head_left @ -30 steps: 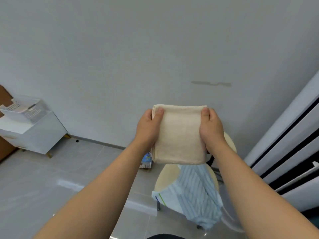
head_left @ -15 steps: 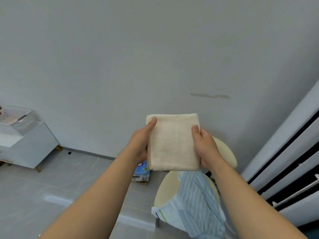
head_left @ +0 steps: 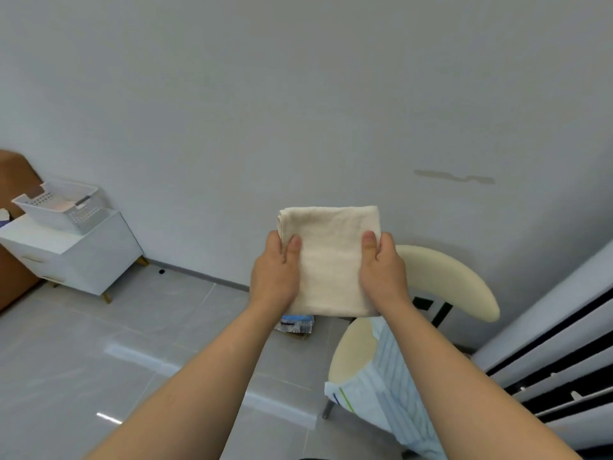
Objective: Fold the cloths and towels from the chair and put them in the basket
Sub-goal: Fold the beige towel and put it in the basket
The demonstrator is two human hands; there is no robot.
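A folded cream towel (head_left: 331, 257) hangs in the air in front of the wall. My left hand (head_left: 273, 272) grips its left edge with the thumb on the front, and my right hand (head_left: 383, 272) grips its right edge the same way. Below and to the right stands a cream chair (head_left: 444, 277) with a light blue striped cloth (head_left: 388, 390) draped over the seat's front. The white perforated basket (head_left: 63, 207) sits on a white cabinet at the far left.
The white cabinet (head_left: 79, 257) stands against the wall on the grey tiled floor. A small blue packet (head_left: 297, 323) lies on the floor by the chair. A white slatted unit (head_left: 560, 360) fills the right side.
Both hands have slid lower on the towel, from its upper corners toward its middle. The view has swung back left, bringing the basket fully into sight.
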